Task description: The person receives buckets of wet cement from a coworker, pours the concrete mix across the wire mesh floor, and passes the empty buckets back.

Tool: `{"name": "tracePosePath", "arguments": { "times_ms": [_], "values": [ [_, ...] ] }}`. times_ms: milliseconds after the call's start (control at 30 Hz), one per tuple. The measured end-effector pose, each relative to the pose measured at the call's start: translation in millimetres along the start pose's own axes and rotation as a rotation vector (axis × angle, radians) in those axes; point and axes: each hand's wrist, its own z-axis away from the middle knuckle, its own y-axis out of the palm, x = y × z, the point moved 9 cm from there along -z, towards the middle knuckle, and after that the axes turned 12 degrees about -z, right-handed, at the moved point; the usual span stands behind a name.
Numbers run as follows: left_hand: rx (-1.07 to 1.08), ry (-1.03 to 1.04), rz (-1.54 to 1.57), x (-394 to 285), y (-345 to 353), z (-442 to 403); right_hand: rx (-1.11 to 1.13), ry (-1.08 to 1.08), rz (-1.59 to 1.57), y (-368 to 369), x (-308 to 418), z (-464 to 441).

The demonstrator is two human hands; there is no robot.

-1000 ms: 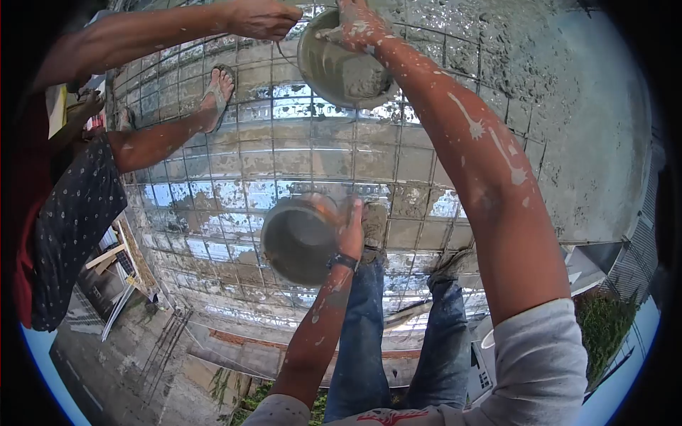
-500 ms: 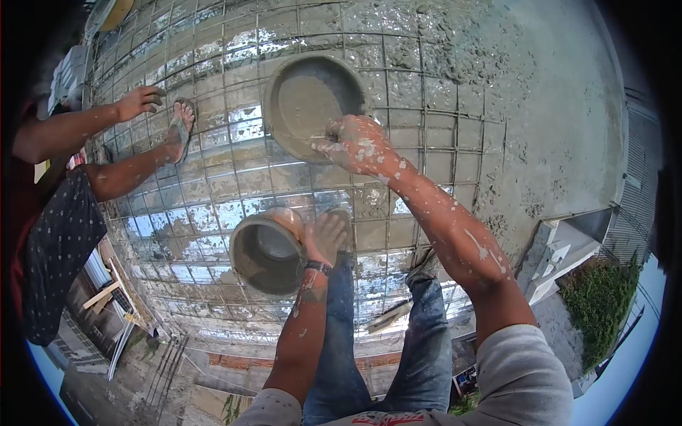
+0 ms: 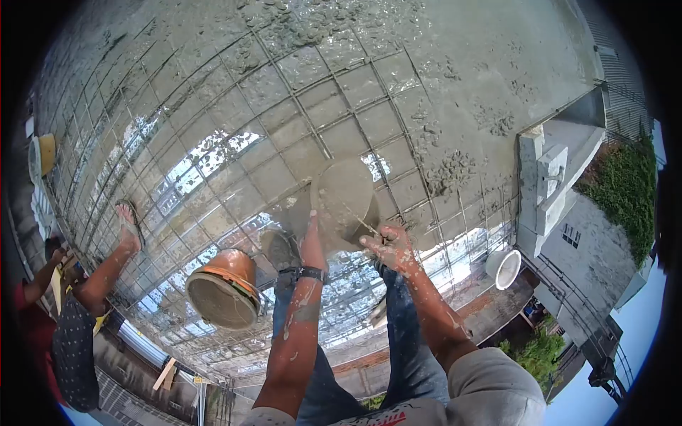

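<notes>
A bucket (image 3: pixel 346 186) coated in grey wet concrete is tilted between my two hands, low over the steel mesh and partly blurred. My left hand (image 3: pixel 312 245) is against its near left side, fingers pointing forward and partly smeared. My right hand (image 3: pixel 393 248) is closed at its near right side, on what looks like the thin bucket handle (image 3: pixel 362 221). To the left, an orange bucket (image 3: pixel 231 273) lies tilted on the mesh, its concrete-coated mouth facing me. My shoes and jeans (image 3: pixel 284 284) are just below the held bucket.
Steel rebar mesh (image 3: pixel 234 85) spans the deck, with wet concrete (image 3: pixel 469 64) spread beyond it. A white bucket (image 3: pixel 503 268) stands at right near the deck's edge. At left another person's sandalled foot (image 3: pixel 129 224) rests on the mesh. A concrete block structure (image 3: pixel 550 170) rises at right.
The concrete-filled bucket has come closer to me and tipped. My left hand has moved from beside the orange bucket onto it. The view has turned; the white bucket now shows.
</notes>
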Motion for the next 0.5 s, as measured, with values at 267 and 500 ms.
{"name": "tracePosePath", "arguments": {
  "times_ms": [267,500],
  "values": [
    [0.284,-0.187,-0.136,74,280,91,-0.195,-0.081,0.180,-161,-129,28],
    [0.664,0.152,-0.674,53,435,148,-0.844,0.217,-0.278,-397,-214,73]
  ]
}}
